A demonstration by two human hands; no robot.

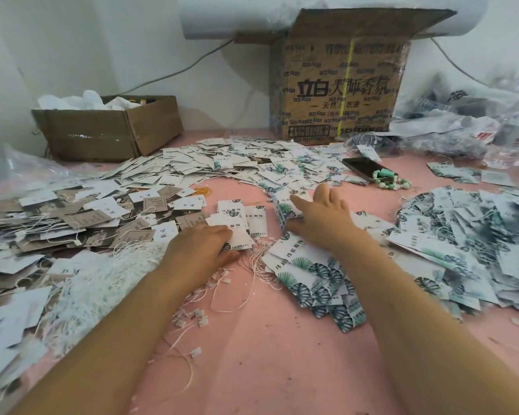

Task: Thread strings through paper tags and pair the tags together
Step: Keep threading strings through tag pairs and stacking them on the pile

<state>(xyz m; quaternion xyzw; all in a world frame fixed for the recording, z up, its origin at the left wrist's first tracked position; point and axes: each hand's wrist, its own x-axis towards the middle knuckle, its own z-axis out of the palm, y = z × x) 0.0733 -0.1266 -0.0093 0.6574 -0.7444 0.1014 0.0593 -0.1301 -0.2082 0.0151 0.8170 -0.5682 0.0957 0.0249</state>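
Left hand (203, 247): bending fingers over a small white paper tag (241, 236), thumb at its lower edge, seemingly pinching it up for pairing.
Right hand (321, 218): clamping a stack of leaf-printed paper tags (282, 211) between thumb and fingers, likely keeping supply close.
Strings: loose white clasp-ended strings (253, 265) lying between both hands on the pink table (267, 369).
Surroundings: sprawling leaf-printed tag heap (477, 250) crowding the right; black phone (366, 169) sitting beyond.

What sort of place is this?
Likely an informal home workshop doing piecework: heaps of printed paper tags cover the pink table, with a bundle of white strings and opened cardboard boxes by the wall.
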